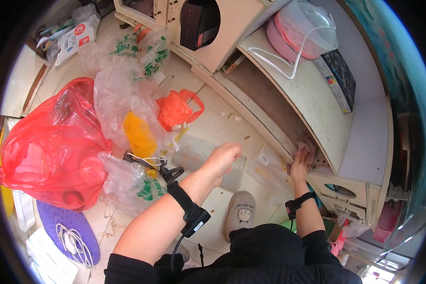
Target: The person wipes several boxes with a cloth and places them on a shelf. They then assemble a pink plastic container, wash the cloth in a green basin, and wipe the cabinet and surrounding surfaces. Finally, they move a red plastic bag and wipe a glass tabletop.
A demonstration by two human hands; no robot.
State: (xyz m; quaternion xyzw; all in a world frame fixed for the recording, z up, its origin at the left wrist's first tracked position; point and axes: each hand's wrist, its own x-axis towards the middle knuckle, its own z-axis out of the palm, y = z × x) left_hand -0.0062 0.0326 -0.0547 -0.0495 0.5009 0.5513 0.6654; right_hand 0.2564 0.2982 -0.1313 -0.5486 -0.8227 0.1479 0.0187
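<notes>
My right hand (298, 168) reaches into the low open compartment of the cream cabinet (274, 109) at the right. It grips a crumpled greyish-pink cloth (307, 150), which lies against the compartment's near inner corner. My left hand (225, 158) hangs over the floor in front of me, its fingers curled together and nothing visible in them. Below it lies a flat translucent plastic piece (233, 179), partly hidden by the hand and forearm. Between my two hands, a clear plastic bag (267, 170) rests on the tiles near the cabinet's base. Both wrists wear black straps with small devices.
A pink container with a clear cover (300, 31) and a dark box (338, 78) stand on the cabinet top. Red (52, 151), orange (177, 109) and clear bags (120, 94) crowd the left floor. A purple mat (71, 227) bears a white cable. A grey slipper (241, 213) is below.
</notes>
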